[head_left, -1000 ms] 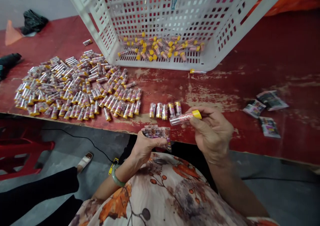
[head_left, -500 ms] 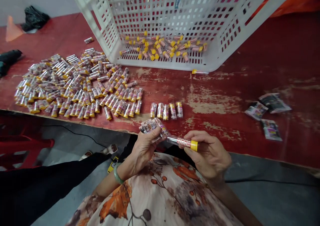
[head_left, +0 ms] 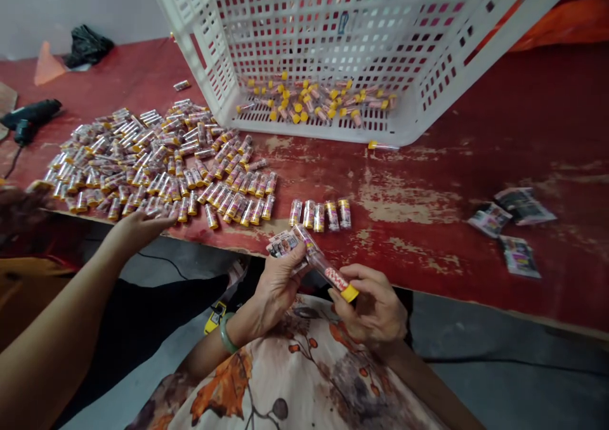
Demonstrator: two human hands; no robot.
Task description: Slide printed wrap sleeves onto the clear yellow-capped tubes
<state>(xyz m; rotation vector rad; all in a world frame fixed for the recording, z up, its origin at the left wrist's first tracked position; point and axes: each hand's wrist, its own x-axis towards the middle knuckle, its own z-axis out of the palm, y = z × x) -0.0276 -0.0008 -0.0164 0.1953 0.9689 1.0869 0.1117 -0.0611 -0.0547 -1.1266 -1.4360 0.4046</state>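
Observation:
My left hand point(head_left: 278, 281) pinches a small stack of flat printed plastic sleeves point(head_left: 281, 243) between thumb and fingers. Held by its yellow cap end in my right hand point(head_left: 373, 306) is a clear tube point(head_left: 337, 279) with red-and-white contents. The tube slants up to the left, and its far end meets the printed plastic at my left hand; I cannot tell how far it is inside. Just beyond my hands, several short wrapped tubes point(head_left: 320, 215) stand in a row at the table edge.
A white plastic basket point(head_left: 314, 136) lies tipped open toward me, with yellow-capped tubes point(head_left: 304, 103) inside. One tube point(head_left: 383, 146) lies before it. Wrapped tubes point(head_left: 143, 157) cover the left, near another person's hand point(head_left: 136, 230). Printed packets point(head_left: 490, 219) lie right; a black gun-shaped tool point(head_left: 33, 114) far left.
My right hand has moved left and slightly down, tilting the tube more steeply, its far end up against the sleeves. Another person's arm has come in from the left beside the wrapped tubes.

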